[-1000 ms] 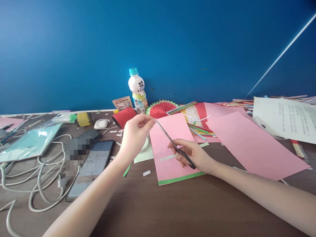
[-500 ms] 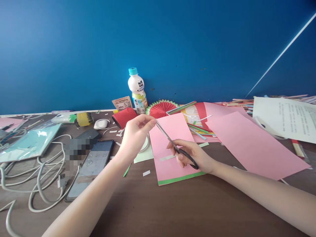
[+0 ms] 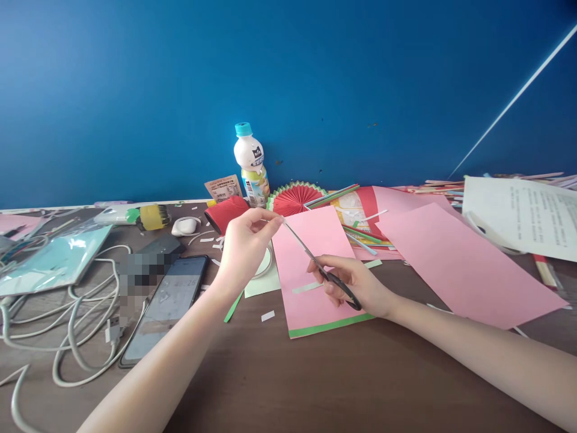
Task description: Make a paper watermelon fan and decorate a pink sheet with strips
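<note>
My right hand (image 3: pixel 354 282) holds black-handled scissors (image 3: pixel 303 243), their blades pointing up and left. At the blade tips my left hand (image 3: pixel 247 240) is closed in a pinch; what lies between its thumb and finger is too small to make out. Below both hands a pink sheet of paper (image 3: pixel 293 313) lies on the table, with a green strip (image 3: pixel 324 326) along its near edge. A pale strip (image 3: pixel 305 288) rests across this sheet, partly covered by my right hand. Left of the sheet, behind my left wrist, a roll of tape (image 3: pixel 269 263) shows in part.
At the back stand a drink bottle (image 3: pixel 250 156) and a red pleated paper fan (image 3: pixel 295 198). A larger pink sheet (image 3: pixel 464 264) and a printed page (image 3: pixel 523 216) lie right. A phone (image 3: pixel 166 307), white cables (image 3: pixel 72 325) and a teal packet (image 3: pixel 58 258) fill the left.
Both hands stay almost in place. The scissor blades look slightly closer together, and the left fingertips have shifted a touch left.
</note>
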Demonstrator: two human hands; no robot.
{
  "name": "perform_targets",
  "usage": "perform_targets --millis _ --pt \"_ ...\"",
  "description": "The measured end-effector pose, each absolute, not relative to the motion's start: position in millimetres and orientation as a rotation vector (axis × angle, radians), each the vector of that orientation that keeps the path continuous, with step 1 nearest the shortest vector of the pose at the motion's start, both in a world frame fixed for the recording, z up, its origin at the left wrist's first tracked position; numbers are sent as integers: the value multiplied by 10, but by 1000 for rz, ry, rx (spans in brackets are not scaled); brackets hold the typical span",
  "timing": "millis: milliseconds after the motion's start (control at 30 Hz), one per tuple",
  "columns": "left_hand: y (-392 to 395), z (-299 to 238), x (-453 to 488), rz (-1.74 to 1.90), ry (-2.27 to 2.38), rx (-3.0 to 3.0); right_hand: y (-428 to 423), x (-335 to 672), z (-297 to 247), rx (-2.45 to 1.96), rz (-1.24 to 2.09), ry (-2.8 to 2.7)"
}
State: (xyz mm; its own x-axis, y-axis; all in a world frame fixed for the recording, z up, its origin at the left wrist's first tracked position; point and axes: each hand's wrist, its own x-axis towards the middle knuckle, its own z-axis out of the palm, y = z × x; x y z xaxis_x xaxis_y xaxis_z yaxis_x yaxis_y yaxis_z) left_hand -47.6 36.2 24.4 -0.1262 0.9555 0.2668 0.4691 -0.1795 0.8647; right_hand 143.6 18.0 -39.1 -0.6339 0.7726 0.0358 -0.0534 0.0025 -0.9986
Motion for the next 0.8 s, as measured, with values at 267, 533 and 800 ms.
perform_targets --millis 267,533,800 --pt "370 295 -489 1269 1571 1597 179 1437 -393 -740 1694 -1656" --pt "370 262 -494 1258 1548 1565 178 1453 -407 -721 1700 -1673" --pt "375 261 -493 1260 1535 1540 186 1442 -422 -711 1706 -1669"
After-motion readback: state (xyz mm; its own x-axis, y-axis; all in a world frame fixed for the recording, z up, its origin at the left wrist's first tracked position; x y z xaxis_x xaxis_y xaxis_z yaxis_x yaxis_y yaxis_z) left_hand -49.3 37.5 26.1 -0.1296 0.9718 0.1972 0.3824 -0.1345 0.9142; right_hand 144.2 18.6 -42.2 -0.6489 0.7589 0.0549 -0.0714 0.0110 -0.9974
